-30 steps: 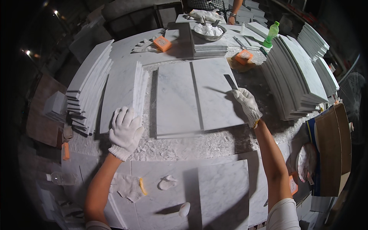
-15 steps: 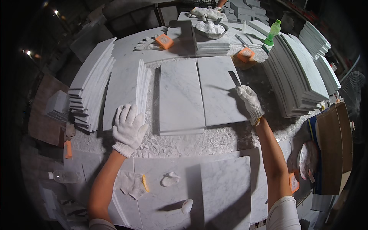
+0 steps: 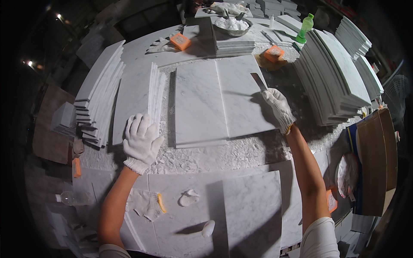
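Observation:
My right hand [image 3: 278,111], in a white knitted glove, is closed around a flat-bladed putty knife [image 3: 258,81]. Its blade points up and to the left, over the right marble tile [image 3: 246,96]; the handle is mostly hidden in the glove. Beside that one lies the left marble tile [image 3: 198,103], their long edges meeting along a thin line. My left hand [image 3: 142,144], gloved too, has its fingers stretched out over the near end of several stacked grey-white tiles [image 3: 134,94]. It holds nothing; whether it presses on them I cannot tell.
Tall tile stacks flank the work at left [image 3: 97,81] and right [image 3: 333,81]. Behind stand a metal bowl [image 3: 234,33] of white paste, orange boxes [image 3: 180,41] and a green bottle [image 3: 304,30]. Nearer me lie a loose tile [image 3: 251,210], a glove [image 3: 147,204] and a cardboard carton [image 3: 373,163].
The dark gap between the two middle tiles has closed to a thin line. My right hand still grips the putty knife, and the view has shifted slightly.

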{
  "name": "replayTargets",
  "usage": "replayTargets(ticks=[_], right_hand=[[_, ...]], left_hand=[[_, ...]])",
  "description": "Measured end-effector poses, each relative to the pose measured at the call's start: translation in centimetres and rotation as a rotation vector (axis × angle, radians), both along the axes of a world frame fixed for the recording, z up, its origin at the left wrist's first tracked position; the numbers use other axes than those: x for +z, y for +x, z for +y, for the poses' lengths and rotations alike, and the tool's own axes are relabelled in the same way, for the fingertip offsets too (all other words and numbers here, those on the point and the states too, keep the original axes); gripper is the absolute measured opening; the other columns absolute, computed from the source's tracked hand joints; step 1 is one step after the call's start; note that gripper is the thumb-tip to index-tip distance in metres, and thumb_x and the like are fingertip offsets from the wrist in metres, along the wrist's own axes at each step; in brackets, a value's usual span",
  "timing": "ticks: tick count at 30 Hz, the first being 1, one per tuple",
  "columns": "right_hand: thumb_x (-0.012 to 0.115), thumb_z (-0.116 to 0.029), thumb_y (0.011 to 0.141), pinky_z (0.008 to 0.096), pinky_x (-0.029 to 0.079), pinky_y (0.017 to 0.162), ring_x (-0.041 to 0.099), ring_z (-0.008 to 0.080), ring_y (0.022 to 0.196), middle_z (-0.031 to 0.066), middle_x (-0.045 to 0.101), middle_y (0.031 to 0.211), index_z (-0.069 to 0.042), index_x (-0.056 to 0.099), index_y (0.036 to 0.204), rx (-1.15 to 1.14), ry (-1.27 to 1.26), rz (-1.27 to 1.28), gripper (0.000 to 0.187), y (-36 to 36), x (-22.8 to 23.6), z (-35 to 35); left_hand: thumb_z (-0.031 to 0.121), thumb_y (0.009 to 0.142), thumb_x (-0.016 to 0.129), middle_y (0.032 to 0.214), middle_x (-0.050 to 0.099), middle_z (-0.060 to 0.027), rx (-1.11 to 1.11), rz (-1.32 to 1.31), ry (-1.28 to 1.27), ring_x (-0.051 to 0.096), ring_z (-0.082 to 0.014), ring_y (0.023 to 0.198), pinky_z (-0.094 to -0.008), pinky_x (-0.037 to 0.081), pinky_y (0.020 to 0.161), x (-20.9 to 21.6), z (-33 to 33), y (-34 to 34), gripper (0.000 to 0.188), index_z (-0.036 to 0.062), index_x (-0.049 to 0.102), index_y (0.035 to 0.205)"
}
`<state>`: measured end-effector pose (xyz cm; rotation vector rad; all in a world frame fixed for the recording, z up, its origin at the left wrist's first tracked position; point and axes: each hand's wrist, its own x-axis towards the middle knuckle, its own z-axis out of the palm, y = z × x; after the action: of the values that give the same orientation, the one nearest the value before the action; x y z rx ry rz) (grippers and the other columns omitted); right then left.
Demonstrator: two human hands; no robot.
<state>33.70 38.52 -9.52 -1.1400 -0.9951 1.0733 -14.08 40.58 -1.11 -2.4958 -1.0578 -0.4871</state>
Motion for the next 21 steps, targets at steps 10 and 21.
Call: replayTargets(ticks=[10,21], right_hand=[[0.062,-0.024,0.103,0.0251,0.051,0.078,0.066,0.0130,0.087,0.0154,0.075,0.105,-0.003,0.065,0.109,-0.011,0.029,0.069,0.022,0.08,-0.67,0.20],[0.063,-0.021,0.103,0.0292,0.051,0.085,0.069,0.0186,0.098,0.0128,0.073,0.104,-0.001,0.063,0.107,-0.005,0.011,0.081,0.020,0.29,-0.97,0.68]], left_hand=[[0.036,0.078,0.074,0.143,0.051,-0.0193,-0.043,-0.022,0.047,0.042,-0.0413,0.135,-0.0597,0.031,0.117,-0.48,0.24,-0.32,0.049,0.0057,0.069,0.116],[0.037,0.080,0.072,0.143,0.050,-0.0205,-0.023,-0.018,0.027,0.042,-0.0418,0.134,-0.0595,0.032,0.116,-0.22,0.07,0.06,0.046,0.0046,0.068,0.113]])
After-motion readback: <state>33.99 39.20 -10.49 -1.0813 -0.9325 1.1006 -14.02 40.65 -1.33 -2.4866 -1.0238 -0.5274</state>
